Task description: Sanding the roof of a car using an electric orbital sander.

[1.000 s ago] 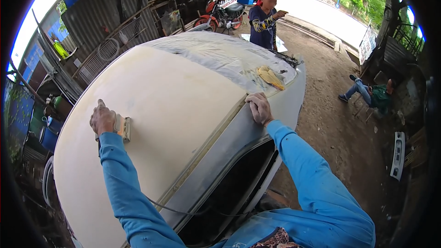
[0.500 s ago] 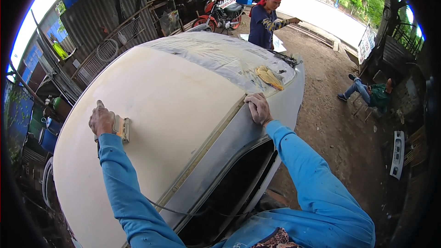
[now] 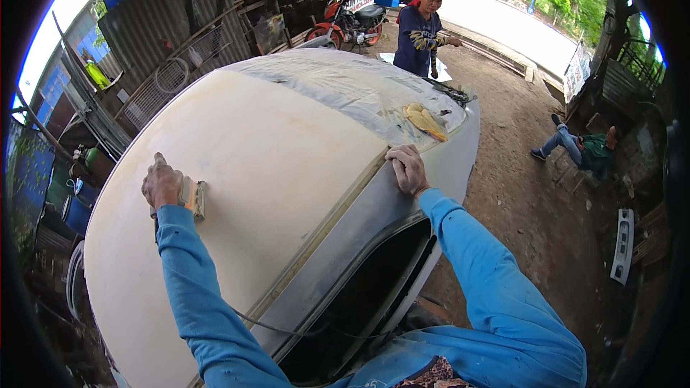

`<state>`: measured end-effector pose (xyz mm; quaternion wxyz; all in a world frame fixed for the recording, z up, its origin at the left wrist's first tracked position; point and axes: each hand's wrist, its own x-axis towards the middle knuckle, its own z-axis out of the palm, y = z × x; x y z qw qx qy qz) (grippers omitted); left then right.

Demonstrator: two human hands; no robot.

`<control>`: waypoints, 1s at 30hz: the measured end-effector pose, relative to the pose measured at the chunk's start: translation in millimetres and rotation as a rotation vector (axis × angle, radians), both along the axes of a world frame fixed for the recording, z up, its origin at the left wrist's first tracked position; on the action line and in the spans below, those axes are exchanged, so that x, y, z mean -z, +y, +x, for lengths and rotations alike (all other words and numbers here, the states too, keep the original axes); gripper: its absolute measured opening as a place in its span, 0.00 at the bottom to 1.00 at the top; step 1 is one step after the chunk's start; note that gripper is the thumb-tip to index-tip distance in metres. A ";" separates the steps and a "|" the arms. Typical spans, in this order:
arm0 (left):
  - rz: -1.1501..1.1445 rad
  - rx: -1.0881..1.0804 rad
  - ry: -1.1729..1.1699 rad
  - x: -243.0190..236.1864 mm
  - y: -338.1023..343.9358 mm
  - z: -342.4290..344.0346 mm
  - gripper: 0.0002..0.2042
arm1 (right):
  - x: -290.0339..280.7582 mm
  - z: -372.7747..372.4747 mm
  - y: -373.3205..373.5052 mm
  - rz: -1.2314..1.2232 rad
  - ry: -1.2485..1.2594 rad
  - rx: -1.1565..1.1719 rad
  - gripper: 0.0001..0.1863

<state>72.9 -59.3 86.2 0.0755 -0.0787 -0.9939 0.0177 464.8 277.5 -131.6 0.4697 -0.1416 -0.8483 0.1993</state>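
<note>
A pale, matte car roof [image 3: 273, 165] spreads out below me. At its left part, my left hand [image 3: 163, 181] is closed over a power sander [image 3: 195, 197], whose flat pad lies against the roof; one finger points forward. The sander's grip is mostly hidden under the palm. A dark cord [image 3: 277, 328] crosses the roof's near side from beneath my left forearm. My right hand [image 3: 408, 171] leans on the roof's right edge by the windshield corner, fingers bent over the groove strip and holding no tool.
Cloudy plastic sheeting [image 3: 338, 97] covers the windshield, with a yellowish cloth or glove [image 3: 425, 121] on it. A person in a red head wrap [image 3: 420, 36] stands beyond the car. Another person [image 3: 582, 147] sits at right, near a loose bumper [image 3: 622, 246]. A motorcycle [image 3: 352, 21] is parked behind.
The view has shifted slightly. Both my hands keep nearly the same places on the roof. The standing person has lowered the outstretched arm and turned toward the car.
</note>
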 end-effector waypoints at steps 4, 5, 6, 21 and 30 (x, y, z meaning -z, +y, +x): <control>-0.019 0.001 -0.004 0.8 0.2 -1.6 0.26 | 0.9 0.4 0.7 -0.008 0.011 -0.001 0.07; -0.027 0.000 -0.015 1.0 0.0 -1.4 0.26 | 1.4 0.7 1.1 -0.004 -0.006 0.003 0.07; -0.025 -0.001 -0.014 1.4 0.0 -1.1 0.26 | 1.6 0.6 1.7 -0.006 -0.018 -0.002 0.07; 0.061 0.035 0.011 -4.7 -3.5 7.7 0.24 | -21.1 -8.0 -26.6 0.020 -0.090 0.095 0.08; 0.056 0.023 0.052 -0.3 -3.6 7.1 0.23 | -90.7 -89.0 -134.1 0.012 -0.100 -0.489 0.10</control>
